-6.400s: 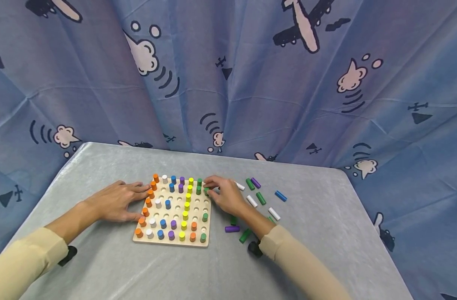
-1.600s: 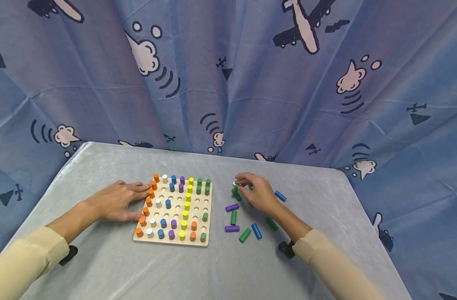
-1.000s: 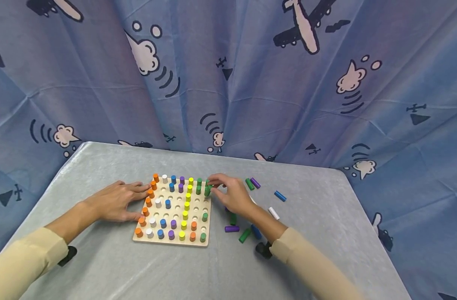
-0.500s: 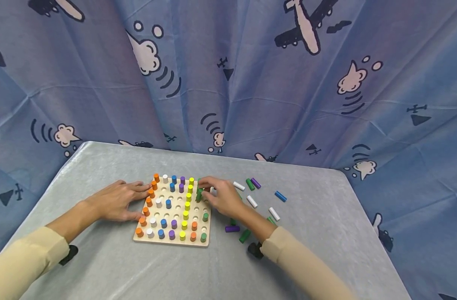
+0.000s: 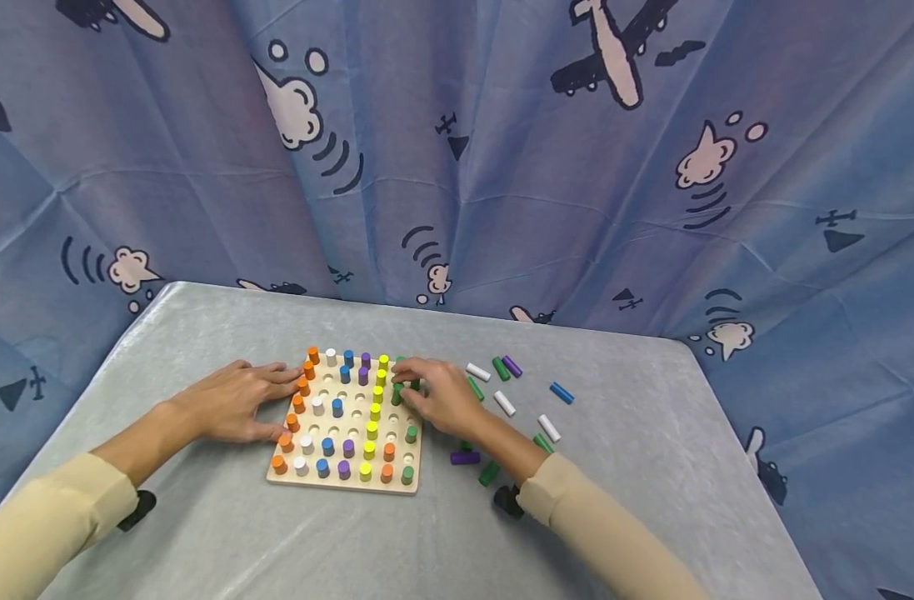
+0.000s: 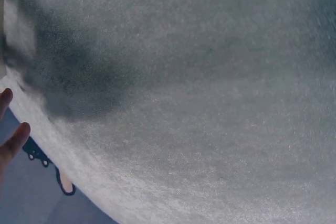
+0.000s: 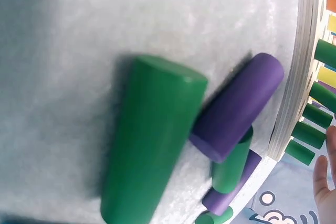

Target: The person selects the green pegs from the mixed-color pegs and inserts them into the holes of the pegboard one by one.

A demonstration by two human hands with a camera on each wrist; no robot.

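Observation:
A square wooden pegboard (image 5: 337,485) lies on the table, with orange, white, blue, purple, yellow and green pegs standing in several of its holes. My right hand (image 5: 443,398) reaches over its far right part. Thumb and forefinger pinch an upright green peg (image 5: 397,394) right beside the yellow column, low at its hole. In the right wrist view the fingertips of that hand (image 7: 324,177) show by a row of green pegs (image 7: 308,135). My left hand (image 5: 235,402) rests flat, its extended fingers and thumb at the board's left edge beside the orange pegs.
Loose pegs lie right of the board: white (image 5: 504,403), green (image 5: 501,368), purple (image 5: 465,458) and blue (image 5: 561,392), some partly hidden by the right forearm. A grey cloth (image 5: 202,542) covers the table. Behind it hangs a blue curtain (image 5: 457,167) with printed planes.
My right hand has gone from the loose pegs leftward to the board with a green peg. Since half a second ago the peg has sunk slightly lower. The left hand stays put.

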